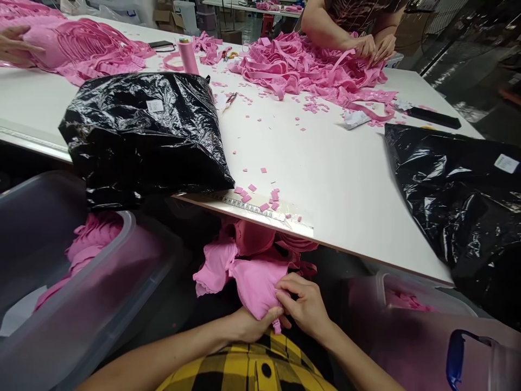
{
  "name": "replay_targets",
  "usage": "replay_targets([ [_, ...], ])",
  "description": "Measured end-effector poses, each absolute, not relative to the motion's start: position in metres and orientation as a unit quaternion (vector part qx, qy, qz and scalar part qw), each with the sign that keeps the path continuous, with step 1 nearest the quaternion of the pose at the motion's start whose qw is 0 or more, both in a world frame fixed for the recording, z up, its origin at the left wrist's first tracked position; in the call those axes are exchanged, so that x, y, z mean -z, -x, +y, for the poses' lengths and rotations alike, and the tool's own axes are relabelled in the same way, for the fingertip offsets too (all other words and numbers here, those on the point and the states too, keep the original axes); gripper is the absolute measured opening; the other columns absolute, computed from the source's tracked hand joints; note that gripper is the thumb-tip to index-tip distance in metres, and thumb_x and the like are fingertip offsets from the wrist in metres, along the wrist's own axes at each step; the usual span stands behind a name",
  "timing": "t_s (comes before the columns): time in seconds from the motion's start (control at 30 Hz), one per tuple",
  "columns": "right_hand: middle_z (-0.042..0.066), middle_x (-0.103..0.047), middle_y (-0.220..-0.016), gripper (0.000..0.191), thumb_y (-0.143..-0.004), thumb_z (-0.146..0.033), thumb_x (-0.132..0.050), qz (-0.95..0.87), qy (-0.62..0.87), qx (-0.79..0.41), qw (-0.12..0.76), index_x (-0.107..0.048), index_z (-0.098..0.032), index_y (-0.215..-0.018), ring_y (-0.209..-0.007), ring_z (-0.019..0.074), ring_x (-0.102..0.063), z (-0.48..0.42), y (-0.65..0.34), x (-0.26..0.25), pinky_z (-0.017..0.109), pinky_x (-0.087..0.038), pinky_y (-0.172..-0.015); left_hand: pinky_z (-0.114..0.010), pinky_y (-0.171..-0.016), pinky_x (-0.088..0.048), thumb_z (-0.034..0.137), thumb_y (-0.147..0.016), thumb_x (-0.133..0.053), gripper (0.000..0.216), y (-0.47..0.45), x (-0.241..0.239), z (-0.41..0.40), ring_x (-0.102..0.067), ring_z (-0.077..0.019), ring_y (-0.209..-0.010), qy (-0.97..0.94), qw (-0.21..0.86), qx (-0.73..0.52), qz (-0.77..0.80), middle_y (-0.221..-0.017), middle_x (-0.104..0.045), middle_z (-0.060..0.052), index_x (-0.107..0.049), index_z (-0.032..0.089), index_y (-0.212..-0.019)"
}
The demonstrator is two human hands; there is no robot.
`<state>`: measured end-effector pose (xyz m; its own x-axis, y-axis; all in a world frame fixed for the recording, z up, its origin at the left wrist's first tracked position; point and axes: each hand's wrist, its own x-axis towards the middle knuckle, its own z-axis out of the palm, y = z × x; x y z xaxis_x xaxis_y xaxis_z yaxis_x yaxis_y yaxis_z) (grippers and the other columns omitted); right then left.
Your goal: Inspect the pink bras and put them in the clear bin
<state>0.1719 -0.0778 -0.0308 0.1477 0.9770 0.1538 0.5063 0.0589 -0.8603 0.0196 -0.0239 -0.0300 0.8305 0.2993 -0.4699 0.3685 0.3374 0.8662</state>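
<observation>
While I sit with my lap under the edge of the big white table [345,179], I hold a soft pink padded cloth piece [254,282] down low, just above my yellow and black checked shirt [252,372]. My left hand [250,326] is curled shut around the bottom of it from below. My right hand [307,307] pinches its edge with thumb and fingertips, right beside my left thumb. A tiny pink tab [277,327] hangs down between the two hands. More pink cloth bunches up behind the piece, under the table edge.

I think I am at the step of working on that little spot at the edge, feeling and picking at it. The next move, I think, calls for a firm hold from the left hand and a small, careful pinch from the right, since the cloth is soft and floppy and can slip.

On the table sit a shiny black plastic bag [142,130] on my left and a second black plastic bag [456,195] on my right. Small pink square scraps [260,198] lie near a white measuring strip [248,206] along the table edge. A clear plastic bin [122,271] with pink cloth in it stands at my left. Across the table, another person's hands [370,46] dig in a heap of pink straps [309,68].
</observation>
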Motion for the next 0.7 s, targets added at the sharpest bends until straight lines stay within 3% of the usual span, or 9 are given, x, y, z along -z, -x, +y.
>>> replay_targets([
  [0.27,0.004,-0.065,-0.083,0.015,-0.084,-0.025,-0.057,-0.561,0.602,-0.433,0.370,-0.072,-0.022,-0.088,-0.076,0.0154,-0.061,-0.082,-0.190,0.017,0.025,-0.047,-0.068,-0.029,-0.073,-0.046,0.066,-0.082,-0.033,0.065,-0.014,0.038,-0.023,-0.056,-0.0147,-0.070,-0.600,0.760,0.058,0.241,-0.099,-0.065,-0.011,-0.060,0.012,-0.104],
  [0.43,0.004,-0.066,-0.076,0.014,-0.077,-0.020,-0.061,-0.525,0.660,-0.363,0.397,-0.069,-0.018,-0.088,-0.068,0.0157,-0.060,-0.081,-0.177,0.024,0.026,-0.047,-0.065,-0.030,-0.075,-0.047,0.065,-0.085,-0.026,0.063,-0.021,0.037,-0.021,-0.055,-0.0153,-0.072,-0.641,0.731,0.074,0.222,-0.084,-0.065,-0.007,-0.062,0.014,-0.091],
  [0.6,0.004,-0.065,-0.077,0.017,-0.076,-0.030,-0.062,-0.429,0.672,-0.459,0.392,-0.065,-0.017,-0.087,-0.066,0.0160,-0.061,-0.086,-0.177,0.030,0.024,-0.048,-0.057,-0.029,-0.077,-0.046,0.066,-0.084,-0.029,0.063,-0.015,0.044,-0.020,-0.055,-0.0146,-0.074,-0.631,0.733,0.073,0.244,-0.094,-0.064,-0.008,-0.062,0.014,-0.096],
  [0.7,0.002,-0.062,-0.068,0.016,-0.080,-0.032,-0.059,-0.444,0.664,-0.486,0.355,-0.064,-0.017,-0.079,-0.058,0.0143,-0.058,-0.094,-0.184,0.021,0.023,-0.045,-0.051,-0.029,-0.076,-0.047,0.065,-0.084,-0.030,0.063,-0.014,0.046,-0.022,-0.054,-0.0142,-0.072,-0.638,0.723,0.084,0.251,-0.093,-0.064,-0.008,-0.063,0.014,-0.096],
])
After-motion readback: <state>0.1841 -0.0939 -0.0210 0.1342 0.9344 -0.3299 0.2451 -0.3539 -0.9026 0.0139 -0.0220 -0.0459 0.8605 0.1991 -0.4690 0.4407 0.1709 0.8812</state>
